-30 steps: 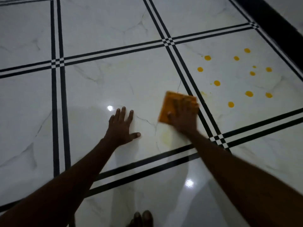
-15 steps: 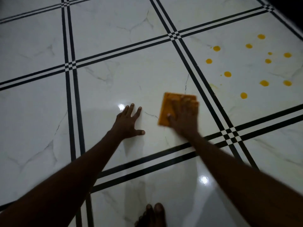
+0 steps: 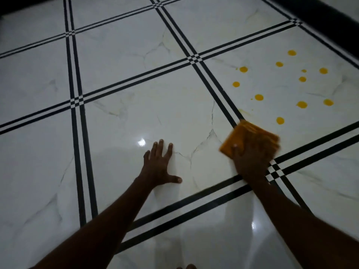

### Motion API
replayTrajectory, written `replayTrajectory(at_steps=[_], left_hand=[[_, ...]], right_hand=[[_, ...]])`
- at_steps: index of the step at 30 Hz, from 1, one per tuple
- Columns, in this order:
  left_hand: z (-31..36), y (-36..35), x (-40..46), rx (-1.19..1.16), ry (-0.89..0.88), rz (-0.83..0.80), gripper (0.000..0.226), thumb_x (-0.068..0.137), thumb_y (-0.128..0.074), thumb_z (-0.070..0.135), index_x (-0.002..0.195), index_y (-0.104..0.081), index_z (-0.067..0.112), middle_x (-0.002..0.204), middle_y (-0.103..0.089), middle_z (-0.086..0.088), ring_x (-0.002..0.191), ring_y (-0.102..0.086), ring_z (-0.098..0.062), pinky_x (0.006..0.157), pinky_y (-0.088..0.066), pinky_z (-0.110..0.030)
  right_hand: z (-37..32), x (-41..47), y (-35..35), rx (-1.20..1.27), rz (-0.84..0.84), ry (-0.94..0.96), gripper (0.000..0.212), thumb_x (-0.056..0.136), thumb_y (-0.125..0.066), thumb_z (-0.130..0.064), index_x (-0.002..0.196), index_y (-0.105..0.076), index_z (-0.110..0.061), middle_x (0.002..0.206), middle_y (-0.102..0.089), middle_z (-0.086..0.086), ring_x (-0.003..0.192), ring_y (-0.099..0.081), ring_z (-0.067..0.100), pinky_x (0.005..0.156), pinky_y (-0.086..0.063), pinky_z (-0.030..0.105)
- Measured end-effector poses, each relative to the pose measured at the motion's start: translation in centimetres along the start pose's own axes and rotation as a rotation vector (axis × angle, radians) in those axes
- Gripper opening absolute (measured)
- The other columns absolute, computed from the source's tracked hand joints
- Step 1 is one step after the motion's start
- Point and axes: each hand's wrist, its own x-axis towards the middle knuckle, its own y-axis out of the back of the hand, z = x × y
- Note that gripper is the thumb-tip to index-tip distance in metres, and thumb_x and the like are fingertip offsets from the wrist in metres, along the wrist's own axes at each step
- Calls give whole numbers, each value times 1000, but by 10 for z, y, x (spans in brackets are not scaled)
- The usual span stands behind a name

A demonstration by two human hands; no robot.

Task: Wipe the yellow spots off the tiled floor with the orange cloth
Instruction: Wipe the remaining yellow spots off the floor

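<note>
We look down from the head view at a glossy white floor [image 3: 120, 61] of marble-patterned tiles, divided by paired black stripes [image 3: 78, 133] that cross in small checkered joints.

Left hand [image 3: 159, 164]: at centre frame, lying flat on the tile with fingers spread and thumb out to the right. It is released, grasping nothing, and its forearm runs down to the lower left edge.

Right hand [image 3: 250, 160]: right of centre, palm down on the cloth [image 3: 239, 136], fingers extended over it. We see it pressing the cloth to the floor rather than clenching it; motion blur softens the fingertips. Its forearm exits at the lower right corner.

Cloth: orange, folded to a rough square, lying across the black stripes that slant down from upper centre, just above the checkered joint at right. Its far corner reaches onto the spotted tile.

Spots [image 3: 279, 84]: about a dozen round yellow marks scattered over the tile at right of frame, above and to the right of the cloth. The nearest one [image 3: 280, 120] lies near the cloth's far edge but apart from it. A faint yellowish smear [image 3: 245, 113] sits just beyond the cloth's upper corner.

A dark band [image 3: 330, 18] crosses the upper right corner. Bright glints [image 3: 141, 142] reflect off the tile beside the left hand, and toes [image 3: 186, 266] show at the bottom edge.
</note>
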Motion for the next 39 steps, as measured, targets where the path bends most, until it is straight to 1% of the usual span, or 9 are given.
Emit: replayTrajectory(at_steps=[3, 9, 13, 17, 22, 25, 29, 35, 39], left_hand=[[1, -1, 2, 24, 19, -3, 139, 58, -60, 88, 155, 18, 25, 160, 26, -16, 149, 21, -36, 119, -4, -56], [-7, 3, 5, -10, -2, 10, 139, 54, -60, 90, 155, 16, 31, 162, 24, -10, 150, 19, -30, 120, -5, -52], [-3, 2, 4, 5, 2, 5, 139, 56, -63, 87, 155, 17, 30, 161, 26, -12, 149, 20, -32, 120, -5, -54], [6, 7, 3, 15, 22, -34, 139, 59, -66, 82, 155, 18, 26, 160, 27, -16, 149, 20, -36, 118, -3, -57], [1, 15, 5, -27, -3, -52, 137, 60, -68, 80, 154, 18, 30, 161, 27, -11, 149, 22, -32, 119, 0, -53], [-9, 14, 0, -8, -35, -46, 138, 58, -71, 78, 155, 14, 30, 162, 23, -10, 150, 17, -30, 119, -5, -52], [-7, 16, -2, 25, -22, -61, 140, 58, -73, 76, 156, 14, 28, 162, 22, -11, 150, 16, -32, 119, -6, -54], [-5, 32, 1, 41, -5, -110, 133, 65, -79, 62, 157, 11, 26, 163, 17, -13, 151, 9, -35, 117, -16, -55], [-13, 26, 6, 86, -23, -61, 131, 64, -79, 62, 157, 7, 28, 164, 11, -12, 151, 2, -33, 116, -23, -51]], right_hand=[[-19, -78, 3, 34, 54, -216, 79, 96, -29, -62, 160, -14, -18, 164, -18, 22, 151, -14, 46, 118, -9, 70], [-64, -33, -24, -56, -138, 475, 79, 97, -23, -67, 161, -4, -25, 168, 2, 15, 155, 2, 40, 121, -2, 66], [31, -10, -1, -57, 4, 57, 82, 99, -16, -66, 158, -21, -10, 158, -29, 28, 145, -27, 49, 115, -20, 66], [10, -97, 11, 17, -19, -211, 85, 94, -26, -67, 161, -12, -15, 163, -18, 26, 149, -17, 48, 116, -15, 70], [-68, -61, -13, -79, -232, 548, 88, 91, -12, -78, 161, 2, -28, 168, 9, 15, 154, 6, 41, 120, 7, 64], [-41, 1, -13, -121, -151, 379, 94, 90, -2, -78, 161, -12, -18, 165, -10, 24, 151, -11, 48, 117, -10, 70], [-18, -74, -1, -8, -89, 73, 87, 93, -25, -70, 160, -17, -14, 162, -19, 28, 149, -16, 50, 115, -12, 72], [-85, -117, -19, 9, -218, 643, 89, 92, -22, -78, 161, -13, -23, 167, -1, 19, 153, -5, 46, 119, -2, 67], [-31, -13, -9, -113, -178, 230, 99, 86, -5, -81, 160, -17, -16, 164, -12, 27, 149, -13, 51, 116, -2, 70]])
